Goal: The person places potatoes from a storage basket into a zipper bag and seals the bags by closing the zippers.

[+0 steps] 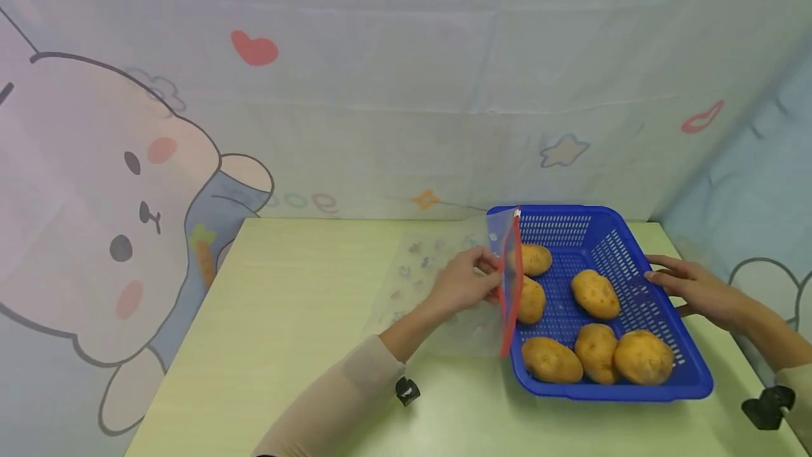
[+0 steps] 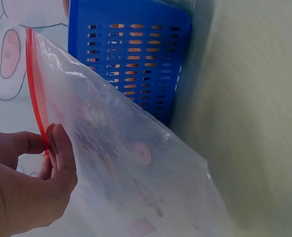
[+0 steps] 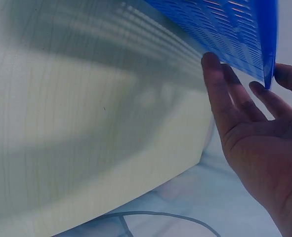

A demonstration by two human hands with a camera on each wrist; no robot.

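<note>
My left hand (image 1: 466,279) pinches the red zip edge of a clear, printed zip-lock bag (image 2: 131,163) between thumb and fingers. The bag's mouth stands upright at the left rim of a blue plastic basket (image 1: 691,365), while its body spreads leftward above the table. Several potatoes (image 1: 595,293) lie in the basket, and the bag's edge partly covers two at the left. My right hand (image 3: 264,133) holds the basket's right rim, thumb on one side and fingers on the other along the slotted wall.
A pale wood-grain table (image 1: 304,288) carries everything. Behind it hangs a cloth backdrop (image 1: 393,90) printed with cartoon figures, and another printed cloth (image 1: 761,189) borders the right side. The basket stands near the table's right edge.
</note>
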